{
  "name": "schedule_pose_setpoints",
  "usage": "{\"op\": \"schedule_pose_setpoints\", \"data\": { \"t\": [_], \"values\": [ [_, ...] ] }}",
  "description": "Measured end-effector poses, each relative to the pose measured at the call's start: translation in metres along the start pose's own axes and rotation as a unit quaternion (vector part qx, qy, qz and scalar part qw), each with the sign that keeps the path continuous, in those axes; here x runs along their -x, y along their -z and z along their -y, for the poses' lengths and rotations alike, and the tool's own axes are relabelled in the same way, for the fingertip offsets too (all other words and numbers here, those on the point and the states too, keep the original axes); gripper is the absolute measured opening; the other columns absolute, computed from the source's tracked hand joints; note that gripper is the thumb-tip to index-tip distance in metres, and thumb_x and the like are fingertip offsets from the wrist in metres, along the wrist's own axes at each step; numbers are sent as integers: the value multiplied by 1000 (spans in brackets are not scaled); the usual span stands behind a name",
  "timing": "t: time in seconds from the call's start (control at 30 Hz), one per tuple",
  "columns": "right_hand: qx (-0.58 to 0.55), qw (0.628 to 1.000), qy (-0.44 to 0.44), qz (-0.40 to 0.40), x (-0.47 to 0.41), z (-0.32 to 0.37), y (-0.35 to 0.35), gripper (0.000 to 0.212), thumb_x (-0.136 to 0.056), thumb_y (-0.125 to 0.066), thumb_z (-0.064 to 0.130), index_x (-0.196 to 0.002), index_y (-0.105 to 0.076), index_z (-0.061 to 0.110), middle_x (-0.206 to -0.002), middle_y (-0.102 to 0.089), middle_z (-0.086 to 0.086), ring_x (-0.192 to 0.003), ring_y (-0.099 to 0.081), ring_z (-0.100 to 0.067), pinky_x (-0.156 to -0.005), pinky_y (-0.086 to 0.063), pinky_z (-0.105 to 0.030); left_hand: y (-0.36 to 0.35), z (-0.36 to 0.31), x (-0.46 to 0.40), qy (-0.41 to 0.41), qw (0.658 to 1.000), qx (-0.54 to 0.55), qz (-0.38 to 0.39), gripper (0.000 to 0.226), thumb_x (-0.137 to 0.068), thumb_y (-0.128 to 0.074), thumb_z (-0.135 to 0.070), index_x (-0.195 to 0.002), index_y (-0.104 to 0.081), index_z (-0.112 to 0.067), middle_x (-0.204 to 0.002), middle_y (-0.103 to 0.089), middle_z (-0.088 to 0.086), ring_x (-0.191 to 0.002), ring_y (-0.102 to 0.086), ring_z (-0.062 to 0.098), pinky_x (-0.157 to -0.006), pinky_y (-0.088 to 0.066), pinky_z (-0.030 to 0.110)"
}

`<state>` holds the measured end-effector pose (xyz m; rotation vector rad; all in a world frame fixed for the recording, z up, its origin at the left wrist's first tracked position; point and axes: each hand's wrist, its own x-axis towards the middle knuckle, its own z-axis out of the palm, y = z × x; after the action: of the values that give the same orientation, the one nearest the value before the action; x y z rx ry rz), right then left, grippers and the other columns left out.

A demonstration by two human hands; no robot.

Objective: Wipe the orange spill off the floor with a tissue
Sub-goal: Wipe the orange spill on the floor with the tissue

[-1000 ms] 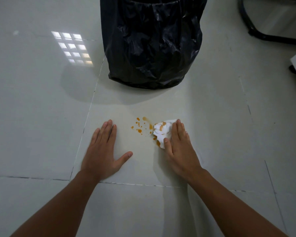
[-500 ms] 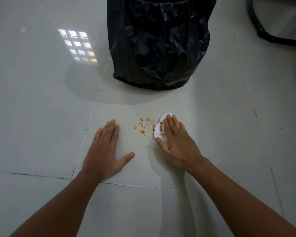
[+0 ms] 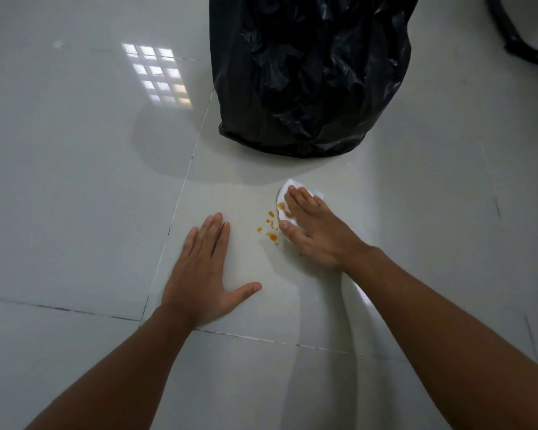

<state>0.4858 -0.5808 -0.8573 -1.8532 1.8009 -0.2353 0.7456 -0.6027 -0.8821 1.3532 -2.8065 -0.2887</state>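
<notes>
From the head camera, both bare arms reach down to a glossy pale tiled floor (image 3: 75, 212). The right hand (image 3: 311, 231) lies flat, its fingers (image 3: 295, 203) stretched out and pressed on a crumpled white tissue (image 3: 288, 189), pinning it against the tile rather than clutching it; the thumb sits at the tissue's near edge. The tissue peeks out beyond the fingertips and along their left side, where it carries orange stains. Just left of those fingers, a scatter of small orange spill (image 3: 271, 231) drops sits on the tile, the biggest blob close beside the thumb tip. The left hand (image 3: 205, 274) is spread open, palm down on the floor, holding nothing, its thumb splayed out to the right; the spill lies between the two hands. Beyond the right fingertips stands a bin wrapped in a black plastic bag (image 3: 311, 76), near but not touching the tissue. A window's reflection (image 3: 159, 76) glints on the tiles far left of it.
</notes>
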Motion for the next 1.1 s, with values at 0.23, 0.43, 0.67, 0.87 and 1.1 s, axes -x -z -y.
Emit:
{"op": "schedule_pose_setpoints", "data": {
  "t": [0.23, 0.43, 0.67, 0.87, 1.1],
  "values": [
    [27, 996, 80, 27, -32, -1, 8, 59, -104, -25, 43, -156, -14, 18, -164, -8, 4, -149, 1, -5, -119, 4, -24, 1, -1, 0, 14, 1000, -13, 4, 119, -77, -29, -92, -157, -25, -3, -169, -14, 14, -157, -10, 28, -122, -15, 64],
    [18, 994, 96, 49, -31, 13, 4, 51, -106, -22, 39, -154, -21, 23, -162, -14, 8, -148, -2, -2, -116, 5, -18, 0, 0, 0, 15, 1000, -18, 12, 120, -77, -28, -93, -158, -21, -5, -169, -12, 13, -157, -7, 26, -123, -13, 62],
    [13, 992, 121, 33, -6, 33, -14, 47, -106, -24, 33, -151, -32, 20, -160, -26, 5, -148, -13, -8, -120, -3, -24, 0, -1, 0, 18, 1000, -13, 7, 121, -76, -29, -94, -157, -23, -4, -169, -13, 14, -157, -10, 26, -123, -14, 61],
    [99, 989, 110, -4, 26, 17, -23, 59, -100, -13, 36, -148, -40, 14, -157, -33, -1, -146, -26, -18, -119, -13, -30, 1, -1, 0, 19, 1000, -14, 6, 121, -76, -29, -93, -158, -21, -5, -169, -12, 12, -157, -7, 25, -124, -12, 59],
    [98, 994, -12, -55, 17, -3, -19, 57, -103, -11, 38, -154, -19, 14, -163, -12, -2, -150, -6, -19, -121, -2, -33, 0, -1, 0, 20, 1000, -17, 11, 121, -76, -24, -94, -159, -18, -6, -170, -10, 11, -158, -3, 24, -125, -10, 59]
  ]
}}
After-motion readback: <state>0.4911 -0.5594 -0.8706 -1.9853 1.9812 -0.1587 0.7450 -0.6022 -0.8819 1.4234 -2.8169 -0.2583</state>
